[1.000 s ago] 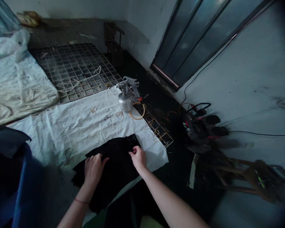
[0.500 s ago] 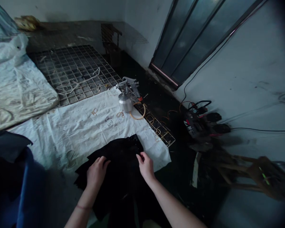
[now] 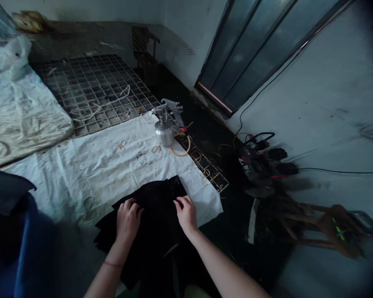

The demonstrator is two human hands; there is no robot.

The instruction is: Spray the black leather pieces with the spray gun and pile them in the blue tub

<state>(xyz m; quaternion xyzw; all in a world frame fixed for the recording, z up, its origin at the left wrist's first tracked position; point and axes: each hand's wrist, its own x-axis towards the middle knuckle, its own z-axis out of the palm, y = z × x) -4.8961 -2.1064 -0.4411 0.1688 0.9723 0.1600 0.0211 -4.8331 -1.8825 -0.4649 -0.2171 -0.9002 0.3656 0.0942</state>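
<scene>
Black cloth pieces (image 3: 155,211) lie in an overlapping stack on the near edge of a white sheet (image 3: 108,161). My left hand (image 3: 129,217) is curled on the left part of the stack, fingertips pinching the black cloth. On the right side, my right hand (image 3: 185,213) pinches the cloth near its edge with thumb and fingers. Just beyond the cloth, a metal spray gun (image 3: 166,124) with a silver cup stands upright on the sheet. How many layers each hand grips cannot be made out.
At the left stands a blue bin (image 3: 34,240) with dark cloth in it. A wire mesh rack (image 3: 96,91) extends behind the sheet. On the right are an air compressor (image 3: 261,157) and a wooden stool (image 3: 323,223). A coiled yellowish hose (image 3: 188,149) lies beside the spray gun.
My right hand has shifted slightly left and up along the cloth. My left hand has moved a little up and right. The view has turned slightly.
</scene>
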